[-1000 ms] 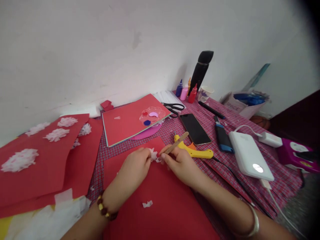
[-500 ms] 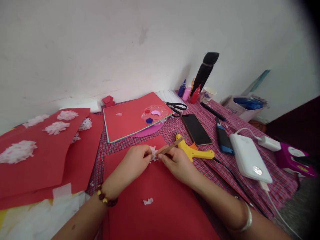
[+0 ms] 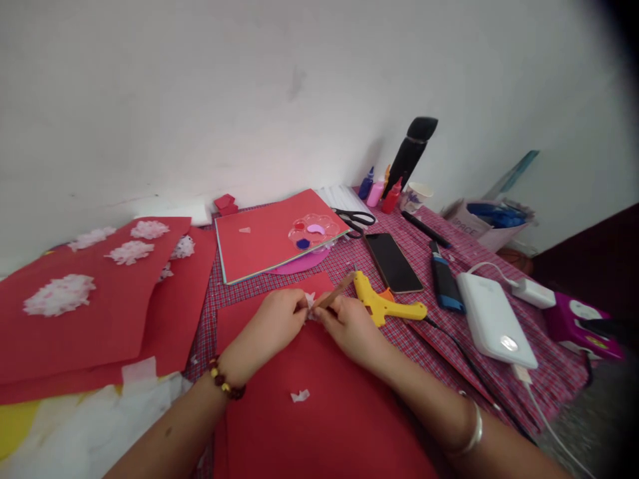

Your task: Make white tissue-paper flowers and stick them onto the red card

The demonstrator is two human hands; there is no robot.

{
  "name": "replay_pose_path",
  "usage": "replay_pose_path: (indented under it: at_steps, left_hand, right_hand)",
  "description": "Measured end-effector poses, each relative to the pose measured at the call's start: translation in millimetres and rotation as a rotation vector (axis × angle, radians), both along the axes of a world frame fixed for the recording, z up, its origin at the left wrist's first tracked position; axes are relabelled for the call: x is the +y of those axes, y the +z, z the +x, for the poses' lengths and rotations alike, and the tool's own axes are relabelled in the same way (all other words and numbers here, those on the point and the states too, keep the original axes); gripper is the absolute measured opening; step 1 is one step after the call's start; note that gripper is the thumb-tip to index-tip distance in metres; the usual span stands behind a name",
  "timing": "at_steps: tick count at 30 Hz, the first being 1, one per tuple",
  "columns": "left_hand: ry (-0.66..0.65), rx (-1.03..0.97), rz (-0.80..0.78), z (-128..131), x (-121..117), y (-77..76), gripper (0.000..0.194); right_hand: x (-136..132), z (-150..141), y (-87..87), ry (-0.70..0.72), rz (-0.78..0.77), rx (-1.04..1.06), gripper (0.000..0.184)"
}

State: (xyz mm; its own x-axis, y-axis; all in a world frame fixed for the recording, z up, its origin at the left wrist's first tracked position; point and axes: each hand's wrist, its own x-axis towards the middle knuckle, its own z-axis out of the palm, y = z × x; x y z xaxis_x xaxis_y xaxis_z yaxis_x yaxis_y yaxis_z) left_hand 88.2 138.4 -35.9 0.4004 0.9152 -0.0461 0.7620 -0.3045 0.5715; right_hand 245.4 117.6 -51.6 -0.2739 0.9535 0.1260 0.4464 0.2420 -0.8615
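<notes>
My right hand [image 3: 352, 324] pinches a flat wooden craft stick [image 3: 335, 291], its lower end touching a small clump of white crumpled tissue paper [image 3: 310, 301]. From the other side, the fingertips of my left hand [image 3: 282, 317] are pinched together at the same clump, which they partly hide. Beneath both hands lies a large red paper sheet [image 3: 319, 426]. A loose tissue scrap [image 3: 300, 396] rests lower on that sheet. Just right of my right hand lies a yellow hot glue gun [image 3: 382, 303], its nozzle pointing away from me.
Red sheets [image 3: 114, 313] bearing white tissue puffs [image 3: 60, 295] lie at left. Behind are a paint palette [image 3: 312, 231] on a paper stack, scissors [image 3: 354, 218] and paint bottles [image 3: 392, 197]. On the right are a phone [image 3: 393, 263], a utility knife [image 3: 446, 281] and a white power bank [image 3: 496, 320].
The view has shifted slightly, moving the scene a little down and right on the left side. Both hands stay at the tissue clump; the craft stick is tilted more steeply.
</notes>
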Motion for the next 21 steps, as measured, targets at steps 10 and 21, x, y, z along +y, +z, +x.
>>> replay_pose_path:
  at_steps: [10,21]
  left_hand:
    - [0.02,0.007,0.133,-39.2,-29.7,68.7,0.034]
    - [0.093,0.237,-0.037,-139.8,-178.6,46.9,0.017]
  right_hand:
    - [-31.3,5.9,15.0,0.02,-0.335,0.494,0.012]
    - [-52.3,-13.6,-7.6,0.307,-0.503,0.417,0.018]
